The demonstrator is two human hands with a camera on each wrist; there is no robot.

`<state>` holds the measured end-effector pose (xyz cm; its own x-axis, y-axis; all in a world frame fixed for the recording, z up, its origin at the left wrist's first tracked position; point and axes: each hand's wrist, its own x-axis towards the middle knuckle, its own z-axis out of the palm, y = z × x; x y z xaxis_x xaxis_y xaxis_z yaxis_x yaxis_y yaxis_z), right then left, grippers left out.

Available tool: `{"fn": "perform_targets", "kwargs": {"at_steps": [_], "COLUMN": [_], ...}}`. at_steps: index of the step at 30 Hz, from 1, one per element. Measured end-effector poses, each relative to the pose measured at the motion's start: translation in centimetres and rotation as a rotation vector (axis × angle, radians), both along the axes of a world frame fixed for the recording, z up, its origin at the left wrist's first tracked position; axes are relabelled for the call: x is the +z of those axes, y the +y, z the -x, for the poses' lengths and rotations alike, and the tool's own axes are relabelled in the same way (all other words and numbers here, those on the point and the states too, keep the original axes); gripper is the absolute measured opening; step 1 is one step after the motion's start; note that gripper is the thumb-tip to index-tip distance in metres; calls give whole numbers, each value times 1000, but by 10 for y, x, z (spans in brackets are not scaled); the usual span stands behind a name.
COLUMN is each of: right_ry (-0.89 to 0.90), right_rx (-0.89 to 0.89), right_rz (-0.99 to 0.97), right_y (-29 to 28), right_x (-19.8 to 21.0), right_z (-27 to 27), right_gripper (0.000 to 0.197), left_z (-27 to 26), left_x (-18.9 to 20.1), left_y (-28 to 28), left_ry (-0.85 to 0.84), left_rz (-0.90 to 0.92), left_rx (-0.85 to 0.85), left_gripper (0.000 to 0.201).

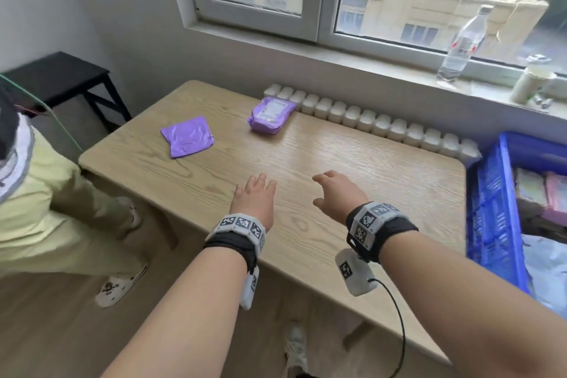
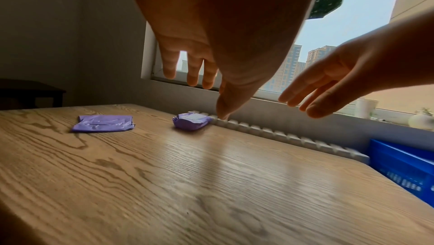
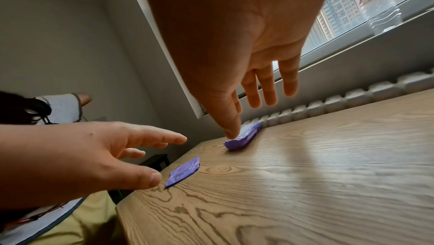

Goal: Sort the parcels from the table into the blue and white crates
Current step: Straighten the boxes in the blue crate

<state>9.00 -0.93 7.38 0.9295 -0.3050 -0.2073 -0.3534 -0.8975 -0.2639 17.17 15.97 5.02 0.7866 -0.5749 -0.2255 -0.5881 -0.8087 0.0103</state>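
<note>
Wooden counter (image 1: 306, 163): two purple parcels (image 1: 187, 136) beside radiator (image 1: 383, 126). Left grip (image 1: 254, 199), right grip (image 1: 334, 193) spread, empty. Risk: thin mailer slipping from pinch.

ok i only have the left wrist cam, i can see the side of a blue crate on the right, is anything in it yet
observer: yes. The head view looks into the blue crate, and several parcels already lie inside, pale and pink ones.
operator: and where's the white crate
observer: it shows in no view. What the head view does show is a seated person in yellow at the left end of the table.
operator: anything on the sill i'm missing
observer: a clear plastic bottle stands upright on the sill, toward the right; the head and right wrist views both catch it.
</note>
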Motion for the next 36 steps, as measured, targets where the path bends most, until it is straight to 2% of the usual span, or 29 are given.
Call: {"fn": "perform_targets", "kwargs": {"at_steps": [11, 18, 25, 30, 36], "right_ry": [24, 73, 125, 148, 90], "right_rx": [-23, -68, -250, -371, -538], "right_rz": [-69, -102, -148, -176, -274], "right_y": [-26, -35, -49, -53, -58], "right_x": [-21, -39, -66, -84, -101], "right_z": [-154, -218, -284, -338, -383], "right_gripper": [57, 57, 56, 53, 38], "left_z": [-146, -222, -317, -382, -436], "left_x": [-13, -38, -65, -86, -111], "left_y": [-26, -39, -69, -85, -109], "left_ry": [8, 75, 171, 207, 296], "left_rz": [36, 37, 104, 180, 248], "left_rx": [28, 24, -62, -60, -49], "left_gripper": [65, 66, 64, 47, 37]}}
